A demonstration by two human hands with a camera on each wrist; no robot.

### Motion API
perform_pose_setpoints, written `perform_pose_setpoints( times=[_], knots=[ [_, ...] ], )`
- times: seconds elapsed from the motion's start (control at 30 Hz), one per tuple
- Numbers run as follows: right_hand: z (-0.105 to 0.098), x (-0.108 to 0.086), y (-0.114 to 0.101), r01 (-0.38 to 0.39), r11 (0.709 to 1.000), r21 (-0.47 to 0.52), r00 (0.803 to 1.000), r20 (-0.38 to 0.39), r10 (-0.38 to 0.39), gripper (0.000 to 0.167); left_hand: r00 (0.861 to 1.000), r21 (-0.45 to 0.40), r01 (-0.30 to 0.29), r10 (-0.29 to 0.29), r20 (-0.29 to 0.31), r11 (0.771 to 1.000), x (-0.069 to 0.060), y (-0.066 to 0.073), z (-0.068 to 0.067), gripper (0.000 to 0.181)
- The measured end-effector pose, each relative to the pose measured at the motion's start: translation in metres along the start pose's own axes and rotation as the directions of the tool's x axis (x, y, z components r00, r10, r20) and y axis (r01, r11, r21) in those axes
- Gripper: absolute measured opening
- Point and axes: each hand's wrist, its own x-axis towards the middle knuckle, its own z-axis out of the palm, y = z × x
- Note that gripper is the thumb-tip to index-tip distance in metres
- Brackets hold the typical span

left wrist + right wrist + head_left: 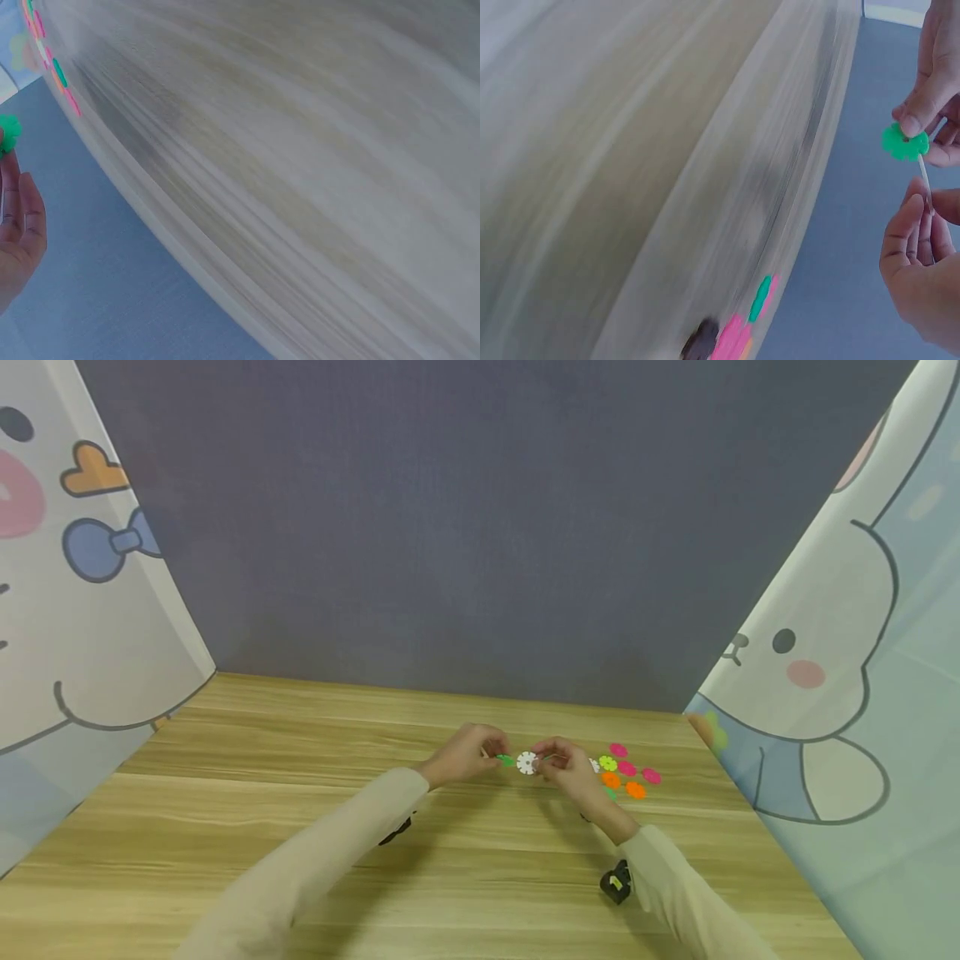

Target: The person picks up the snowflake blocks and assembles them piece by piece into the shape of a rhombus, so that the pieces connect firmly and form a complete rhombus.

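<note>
My left hand [468, 753] pinches a green notched plastic disc [506, 761] between thumb and fingertips above the wooden table. Facing it, my right hand [572, 772] pinches a white notched disc [527, 763] at its right side. In the right wrist view the white disc [925, 180] is seen edge-on, its upper end meeting the rim of the green disc [904, 142]. Whether their notches are locked together I cannot tell. Only part of the left hand [21, 232] and the green disc [9, 133] show at the left wrist view's edge.
Several loose discs lie right of my right hand: pink [652, 776], orange [636, 790], yellow [608, 763], white [595, 766] and green [611, 794], the last two partly hidden. Behind the wooden table [300, 727] stands a dark panel [450, 527]. Cartoon-printed cloth [825, 727] hangs at both sides.
</note>
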Motion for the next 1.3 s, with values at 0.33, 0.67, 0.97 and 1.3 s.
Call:
perform_pose_setpoints(
  times=[0.33,0.67,0.97,1.3],
  knots=[
    [0.018,0.007,-0.007,-0.008,1.000,0.025,0.999,-0.039,0.009,0.022,0.997,0.038,-0.002,0.005,-0.079,0.999,-0.014,-0.001,-0.007,0.010],
    [0.031,0.012,-0.012,0.030,0.998,0.056,0.999,-0.032,-0.028,0.020,0.987,0.040,-0.019,0.025,-0.160,0.999,-0.026,-0.009,-0.012,0.011],
    [0.038,0.014,-0.024,0.057,0.996,0.072,0.998,0.009,-0.058,0.019,0.971,0.101,-0.064,0.085,-0.221,0.993,-0.037,-0.014,-0.017,0.013],
    [0.045,0.017,-0.020,0.069,0.994,0.088,0.998,-0.003,-0.069,0.016,0.953,0.108,-0.103,0.129,-0.273,0.989,-0.045,-0.016,-0.018,0.016]
  ],
)
